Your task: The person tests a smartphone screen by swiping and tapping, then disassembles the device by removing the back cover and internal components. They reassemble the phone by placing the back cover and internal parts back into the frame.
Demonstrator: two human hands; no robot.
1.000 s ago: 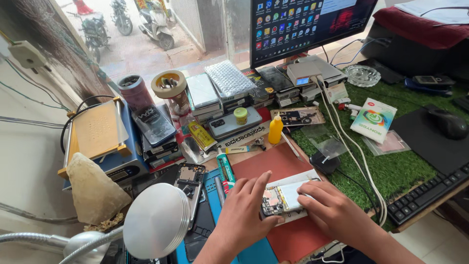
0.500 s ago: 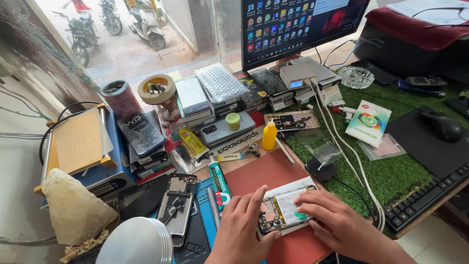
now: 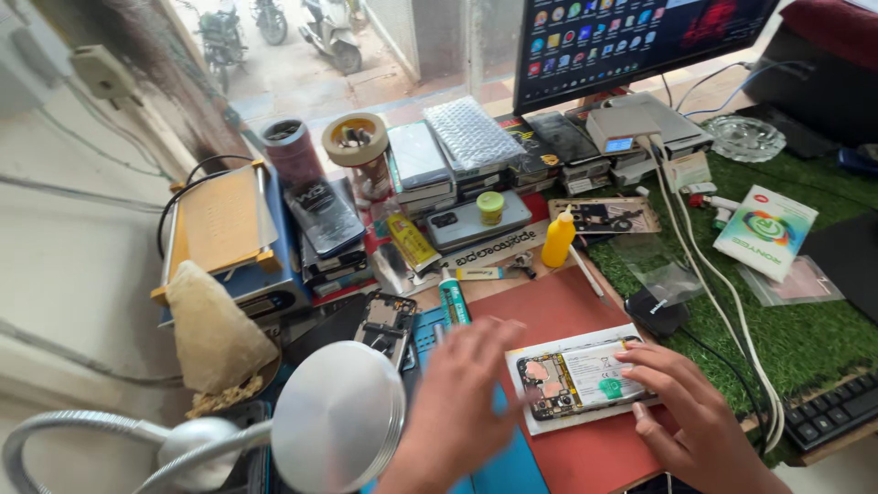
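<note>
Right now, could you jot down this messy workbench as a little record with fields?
Setting: cluttered repair bench by a window
Left hand: blurred, open, above the red mat
Right hand: fingertips on the opened phone
Phone: back off, insides showing, lying on white paper
Nearby: yellow bottle, green tube, lamp head
Behind: monitor
</note>
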